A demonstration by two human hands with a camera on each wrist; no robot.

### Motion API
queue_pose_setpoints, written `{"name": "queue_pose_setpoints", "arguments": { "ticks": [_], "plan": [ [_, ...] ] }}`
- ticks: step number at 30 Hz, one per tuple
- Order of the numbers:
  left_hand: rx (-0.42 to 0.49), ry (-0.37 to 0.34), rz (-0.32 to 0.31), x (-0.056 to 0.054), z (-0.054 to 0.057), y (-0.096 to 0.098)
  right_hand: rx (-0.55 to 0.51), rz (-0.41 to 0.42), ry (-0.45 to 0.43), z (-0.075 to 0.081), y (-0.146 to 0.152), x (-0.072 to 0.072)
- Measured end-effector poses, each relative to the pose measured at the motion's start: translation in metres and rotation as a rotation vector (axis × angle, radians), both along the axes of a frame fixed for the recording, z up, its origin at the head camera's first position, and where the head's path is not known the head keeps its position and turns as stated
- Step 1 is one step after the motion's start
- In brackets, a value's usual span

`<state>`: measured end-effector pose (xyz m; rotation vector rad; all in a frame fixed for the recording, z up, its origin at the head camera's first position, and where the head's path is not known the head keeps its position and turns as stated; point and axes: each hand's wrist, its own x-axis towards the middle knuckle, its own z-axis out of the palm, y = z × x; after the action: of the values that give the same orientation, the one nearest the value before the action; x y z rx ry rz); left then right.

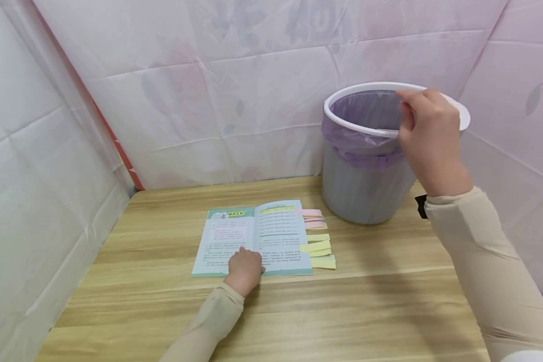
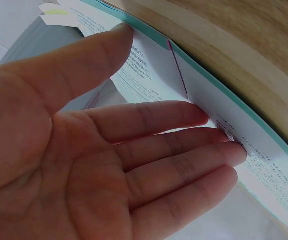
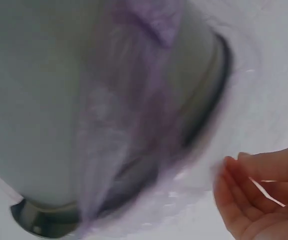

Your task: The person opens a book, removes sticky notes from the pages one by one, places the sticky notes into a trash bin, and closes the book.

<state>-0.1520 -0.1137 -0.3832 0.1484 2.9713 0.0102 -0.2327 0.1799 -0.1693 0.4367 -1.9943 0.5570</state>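
1. Booklet (image 1: 253, 234): lies open on the wood-grain table (image 1: 344, 301), left of the bin (image 1: 366, 186) in head view; printed pages, teal along the bottom edges.
2. Left hand (image 1: 245, 269): on the booklet's lower part, near the centre fold. Left wrist view has fingers stretched out nearly straight, thumb spread well away from them, tip at the page's teal edge. Wide hand, nothing gripped.
3. Right hand (image 1: 434, 133): raised, fingertips over the bin's mouth in head view. Narrow grip: fingers bent, thumb tip close to index tip. Blur at the tips in right wrist view; cannot tell if anything is pinched. Contact with the rim also cannot be told.
4. Tabs: pink tabs (image 1: 313, 213) stick out past the booklet's right edge near the top; yellow tabs (image 1: 317, 246) below them, same edge, pointing toward the bin side.
5. Bin: grey, upright, at the back right of the table. White rim (image 1: 357, 126) on top, purple liner (image 1: 359, 146) folded over and bunched outside just under it.
6. Sleeves: beige on both arms; small black piece (image 1: 421, 206) by the right cuff.
7. Backdrop: pale hanging cloth (image 1: 271, 85) with creases and faded floral print; red strip (image 1: 122, 156) down the left back corner.
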Motion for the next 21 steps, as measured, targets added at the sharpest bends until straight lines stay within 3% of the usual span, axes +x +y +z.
{"name": "queue_pose_setpoints", "arguments": {
  "ticks": [3, 6, 12, 15, 18, 21],
  "plan": [
    [-0.003, -0.003, -0.001, 0.0, 0.0, 0.0, 0.06, 0.057, 0.072, -0.002, -0.008, 0.011],
    [-0.006, -0.006, 0.0, 0.0, 0.0, 0.0, 0.118, 0.175, 0.119, -0.01, -0.018, 0.022],
    [0.004, -0.011, 0.001, 0.0, 0.0, 0.001, 0.234, 0.427, 0.095, -0.051, -0.035, 0.03],
    [0.006, -0.014, 0.005, 0.0, 0.0, 0.0, 0.313, 0.506, -0.036, -0.082, -0.04, 0.025],
    [0.006, -0.02, 0.012, 0.001, 0.001, -0.001, 0.368, 0.589, -0.276, -0.116, -0.049, 0.021],
    [0.01, -0.026, 0.018, 0.002, 0.002, -0.002, 0.436, 0.615, -0.558, -0.147, -0.059, 0.018]
  ]
}}
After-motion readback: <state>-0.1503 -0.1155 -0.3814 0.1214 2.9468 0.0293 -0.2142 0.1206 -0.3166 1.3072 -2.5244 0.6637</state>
